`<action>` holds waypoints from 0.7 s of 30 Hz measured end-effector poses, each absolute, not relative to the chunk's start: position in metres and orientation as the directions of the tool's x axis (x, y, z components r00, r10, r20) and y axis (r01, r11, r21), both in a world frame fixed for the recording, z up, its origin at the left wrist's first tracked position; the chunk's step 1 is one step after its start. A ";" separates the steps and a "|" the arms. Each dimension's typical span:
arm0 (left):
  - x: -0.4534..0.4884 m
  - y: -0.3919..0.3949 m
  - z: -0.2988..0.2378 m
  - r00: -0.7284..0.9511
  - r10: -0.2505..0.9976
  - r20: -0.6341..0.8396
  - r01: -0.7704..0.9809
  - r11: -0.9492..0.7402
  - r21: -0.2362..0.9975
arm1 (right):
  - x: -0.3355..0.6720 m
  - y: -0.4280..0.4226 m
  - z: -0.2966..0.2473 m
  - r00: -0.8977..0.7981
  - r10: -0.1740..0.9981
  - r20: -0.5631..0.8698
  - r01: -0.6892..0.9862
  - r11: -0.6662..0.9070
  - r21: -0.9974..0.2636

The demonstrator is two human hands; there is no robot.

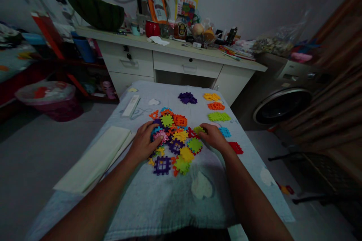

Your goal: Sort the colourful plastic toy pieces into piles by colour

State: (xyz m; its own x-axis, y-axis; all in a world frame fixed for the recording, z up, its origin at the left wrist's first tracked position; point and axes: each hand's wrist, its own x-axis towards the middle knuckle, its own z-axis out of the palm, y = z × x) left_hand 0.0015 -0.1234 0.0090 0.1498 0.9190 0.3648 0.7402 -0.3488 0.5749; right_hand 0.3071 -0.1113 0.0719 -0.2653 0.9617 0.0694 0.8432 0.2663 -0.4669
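A heap of toothed plastic building pieces lies on the cloth-covered table (209, 192). My left hand (145, 141) rests against the heap's left side, thumb and fingers apart, its thumb touching a pink piece (160, 136). At the right edge my right hand (212, 134) pinches a green building piece (198, 130), partly hidden by the fingers. A purple window-shaped piece (162, 166) lies at the near side, beside a yellow piece (186, 154). Sorted piles in purple (187, 98), yellow (211, 96), orange (216, 106), green (218, 116), blue (225, 132) and red (235, 148) lie farther off.
On the table's left are a folded pale sheet (96, 158) and a narrow white box (131, 106). Behind stands a white desk (127, 58) bearing a red mug (152, 28) and jars. A washing machine (271, 94) is at right, a lined bin (51, 101) at left.
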 end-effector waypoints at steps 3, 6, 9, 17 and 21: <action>0.001 -0.123 0.009 0.151 0.919 0.365 0.743 -0.349 0.572 | 0.320 -0.104 0.069 -0.220 0.966 0.134 0.810 0.258 -0.527; 0.002 -0.123 0.009 0.146 0.918 0.368 0.744 -0.347 0.571 | 0.345 -0.090 0.069 -0.073 0.981 0.180 0.737 0.175 -0.653; 0.002 -0.123 0.009 0.150 0.919 0.364 0.743 -0.348 0.572 | 0.380 -0.070 0.070 0.165 0.972 0.166 0.594 0.037 -0.804; 0.000 -0.119 0.004 0.119 0.922 0.368 0.732 -0.331 0.595 | 0.441 -0.032 0.061 0.648 0.750 -0.136 -0.001 -0.178 -0.984; -0.001 -0.119 0.002 0.113 0.929 0.353 0.728 -0.319 0.607 | 0.446 -0.026 0.051 0.650 0.738 -0.183 -0.028 -0.218 -0.976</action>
State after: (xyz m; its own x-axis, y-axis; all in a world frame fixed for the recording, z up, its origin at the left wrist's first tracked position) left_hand -0.0011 -0.1187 0.0023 0.1126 0.9287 0.3534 0.7276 -0.3193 0.6072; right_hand 0.4459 -0.0263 0.0506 0.6495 0.7379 -0.1835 -0.0282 -0.2178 -0.9756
